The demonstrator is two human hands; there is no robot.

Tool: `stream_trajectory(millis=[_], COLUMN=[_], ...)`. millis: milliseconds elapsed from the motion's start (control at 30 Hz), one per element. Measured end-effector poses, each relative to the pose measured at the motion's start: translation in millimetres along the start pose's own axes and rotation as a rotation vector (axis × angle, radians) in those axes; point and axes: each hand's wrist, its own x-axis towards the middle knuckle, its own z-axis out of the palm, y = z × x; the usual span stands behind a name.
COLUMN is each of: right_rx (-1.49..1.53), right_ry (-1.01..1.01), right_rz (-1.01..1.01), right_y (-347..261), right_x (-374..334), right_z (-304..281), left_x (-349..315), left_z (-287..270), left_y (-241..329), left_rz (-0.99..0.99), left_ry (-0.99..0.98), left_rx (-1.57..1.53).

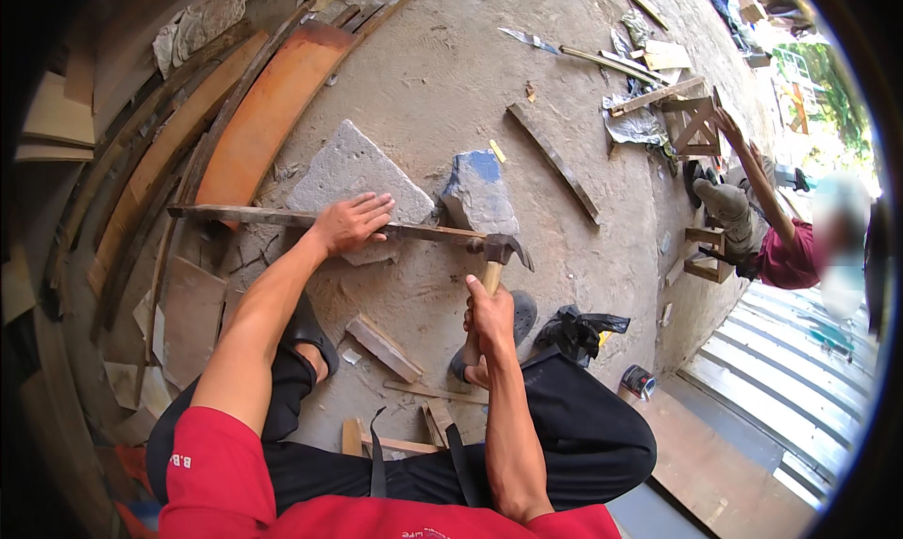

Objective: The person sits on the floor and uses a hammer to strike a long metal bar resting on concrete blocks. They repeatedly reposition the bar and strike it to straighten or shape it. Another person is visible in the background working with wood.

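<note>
A long, narrow wooden strip (268,215) lies crosswise over a rough grey concrete slab (353,163). My left hand (350,225) rests flat on the strip, its fingers stretched out to the right over the slab. In my right hand (490,313) is a claw hammer (509,249), gripped by its wooden handle. The hammer's head is at the strip's right end; whether it touches the wood I cannot tell. Just beyond that end sits a smaller concrete chunk (482,200) with a blue patch on top.
Curved boards and an orange panel (273,116) lean at the left. A loose wooden bar (555,165) lies at the right, a short offcut (384,348) between my feet. A black plastic bag (576,334) and a can (639,382) are near my right knee. Another person (788,247) sits farther right.
</note>
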Motion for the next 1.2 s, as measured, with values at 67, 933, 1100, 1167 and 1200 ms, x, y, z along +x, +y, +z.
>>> stream_trajectory(millis=[67, 933, 1100, 1167, 1200], right_rx=[0.015, -0.104, -0.101, -0.111, -0.112], right_ry=[0.034, 0.009, 0.04, 0.051, 0.051], right_rz=[-0.028, -0.193, -0.183, -0.185, -0.182], right_y=[6.0, 1.5, 7.6, 8.8, 6.7], right_x=[-9.2, -18.8, -15.0, -12.0, -11.6], right_z=[-9.5, -28.6, -33.3, -34.8, -34.2], left_x=[-6.8, 34.7, 23.4, 27.0, 30.2], left_z=[3.8, -15.5, 1.2, 4.0, 3.5], left_y=[8.2, 15.7, 18.6, 19.4, 20.3], left_rz=[-0.051, -0.272, -0.25, -0.202, -0.18], left_ry=[0.056, -0.113, -0.073, -0.015, 0.013], left_rx=[-0.081, -0.008, 0.187, 0.143, 0.124])
